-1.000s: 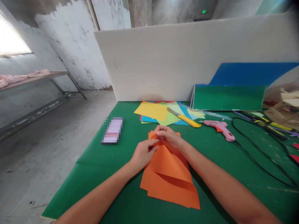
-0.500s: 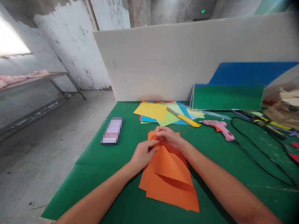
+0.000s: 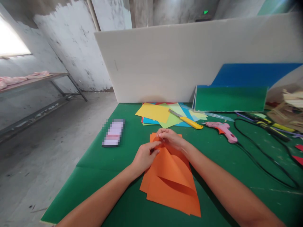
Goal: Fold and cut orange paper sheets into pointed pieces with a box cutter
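Where the green table (image 3: 94, 176) runs out at the left, a phone (image 3: 113, 132) is laid face up, screen pixelated, probably so it can be glanced at past the left arm. Next, the top orange sheet (image 3: 176, 167) is pinched near its far end by the left hand (image 3: 145, 156) — thumb on the near side, index finger stretched across. By that pinch, it seems, the paper is lifted into a ridge, its near part arching over the orange stack (image 3: 170, 198), which lies fanned on the table between the forearms. Left wrist fairly straight, forearm brought in diagonally from lower left. Beyond the hands, coloured sheets (image 3: 152, 112) are spread in a loose pile, apparently set aside; a yellow utility knife (image 3: 191, 122) is rested partly on them, blade out. Over the far end of the orange paper the right hand (image 3: 171, 138) is bent inward, fingers curled, fingertips almost meeting the left ones; whether paper is gripped by it cannot be told. Farther right, a pink glue gun (image 3: 222, 130) is laid on its side, nozzle leftward, likely for easy pickup, and pliers (image 3: 274, 130) are left beyond the cord (image 3: 262, 170).
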`<state>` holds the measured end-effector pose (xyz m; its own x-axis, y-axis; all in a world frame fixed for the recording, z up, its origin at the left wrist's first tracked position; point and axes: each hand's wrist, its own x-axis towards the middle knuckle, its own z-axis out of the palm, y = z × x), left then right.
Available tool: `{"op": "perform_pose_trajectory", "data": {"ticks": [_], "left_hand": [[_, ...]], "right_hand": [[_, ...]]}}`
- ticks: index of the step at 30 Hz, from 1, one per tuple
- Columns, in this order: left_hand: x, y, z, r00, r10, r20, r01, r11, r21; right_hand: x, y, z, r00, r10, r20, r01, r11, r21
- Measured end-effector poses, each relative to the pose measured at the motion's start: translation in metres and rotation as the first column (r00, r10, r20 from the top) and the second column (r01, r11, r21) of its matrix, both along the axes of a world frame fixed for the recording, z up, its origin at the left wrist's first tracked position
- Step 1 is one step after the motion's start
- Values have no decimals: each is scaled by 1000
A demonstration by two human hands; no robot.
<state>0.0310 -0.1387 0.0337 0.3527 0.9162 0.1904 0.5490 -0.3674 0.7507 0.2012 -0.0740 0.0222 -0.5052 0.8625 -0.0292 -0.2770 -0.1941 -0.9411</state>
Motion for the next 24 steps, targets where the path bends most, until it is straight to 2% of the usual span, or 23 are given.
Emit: {"op": "perform_pose_trajectory", "data": {"ticks": [9,14,19,24], "left_hand": [[2,-1,0,1000,-2,9,2,1000,-3],[0,0,-4,997,30,67,-28,999,-33],[-2,4,-5,985,58,164,-54,998,-31],[-2,5,-7,977,55,204,-48,998,-36]], "right_hand": [[-4,-2,3,999,-47,14,47,999,-21],[-2,3,-1,995,-94,15,93,995,28],[0,3,-6,996,-64,68,58,994,95],[1,1,-3,995,-33,95,21,991,129]]}}
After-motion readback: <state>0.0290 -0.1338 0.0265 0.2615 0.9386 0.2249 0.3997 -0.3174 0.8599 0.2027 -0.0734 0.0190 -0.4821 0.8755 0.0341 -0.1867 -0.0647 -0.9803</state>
